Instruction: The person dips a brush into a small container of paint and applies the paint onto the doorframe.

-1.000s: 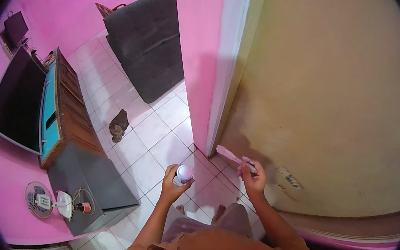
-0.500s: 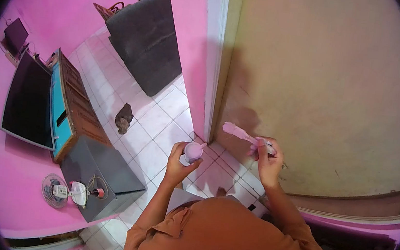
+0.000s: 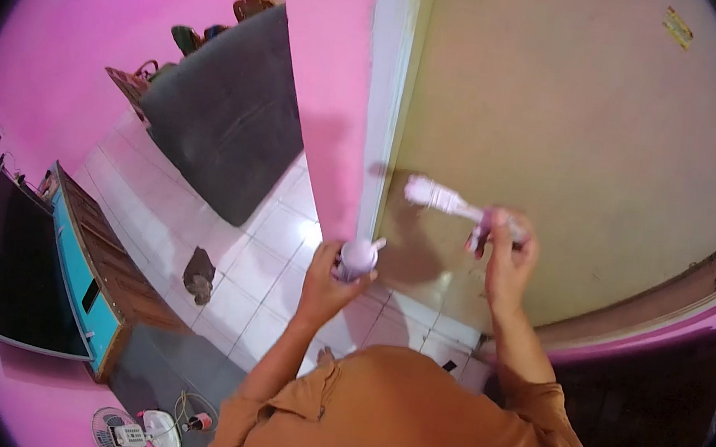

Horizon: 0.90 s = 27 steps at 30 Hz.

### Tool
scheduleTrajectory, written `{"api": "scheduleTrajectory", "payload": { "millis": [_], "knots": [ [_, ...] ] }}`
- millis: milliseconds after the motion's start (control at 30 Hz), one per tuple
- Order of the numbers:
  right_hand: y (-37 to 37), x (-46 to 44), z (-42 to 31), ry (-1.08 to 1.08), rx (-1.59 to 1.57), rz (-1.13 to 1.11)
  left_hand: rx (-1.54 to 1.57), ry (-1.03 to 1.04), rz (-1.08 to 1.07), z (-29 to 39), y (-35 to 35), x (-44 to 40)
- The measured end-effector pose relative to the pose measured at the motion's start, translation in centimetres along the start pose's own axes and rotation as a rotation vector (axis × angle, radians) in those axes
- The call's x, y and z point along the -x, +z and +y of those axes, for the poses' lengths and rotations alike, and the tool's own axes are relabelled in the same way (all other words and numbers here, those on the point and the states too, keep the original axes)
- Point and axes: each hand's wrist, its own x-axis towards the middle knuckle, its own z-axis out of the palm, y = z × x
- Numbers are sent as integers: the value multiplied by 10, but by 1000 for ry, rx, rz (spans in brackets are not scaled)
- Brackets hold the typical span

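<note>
My left hand (image 3: pixel 333 275) is closed around a small cup (image 3: pixel 359 258) with pale pink paint in it; the cup's handle points away to the right. In my right hand (image 3: pixel 508 244) is a paintbrush (image 3: pixel 441 198), gripped by its handle. Its bristles are coated in pale pink and point left, toward the door frame edge. A narrow gap separates the brush from the tan surface (image 3: pixel 574 159) behind it, on which its shadow falls; whether they touch anywhere I cannot tell.
A pink wall end (image 3: pixel 326 72) and a whitish vertical frame (image 3: pixel 382 95) stand ahead. To the left are a dark grey panel-like piece (image 3: pixel 221 113), a television (image 3: pixel 35 268), a wooden cabinet (image 3: pixel 103 240) and a fan (image 3: pixel 119 434). A dark object (image 3: pixel 199 275) lies on the tiled floor (image 3: pixel 258 300).
The view has shifted, so the room's furniture sits lower and further left. My right hand and the paintbrush appear higher and slightly to the right; both hands keep their holds.
</note>
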Motion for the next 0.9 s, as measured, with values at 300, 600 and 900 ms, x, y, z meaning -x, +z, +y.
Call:
{"api": "scheduleTrajectory", "payload": {
  "millis": [300, 600, 900],
  "knots": [
    [44, -5, -40, -22, 121, -214, 63, 62, -12, 8, -37, -42],
    [52, -35, -36, 50, 185, -356, 94, 21, 23, 31, -13, -55],
    [52, -54, -21, -27, 330, -500, 79, 54, 62, 38, 4, -65]
  ]
}}
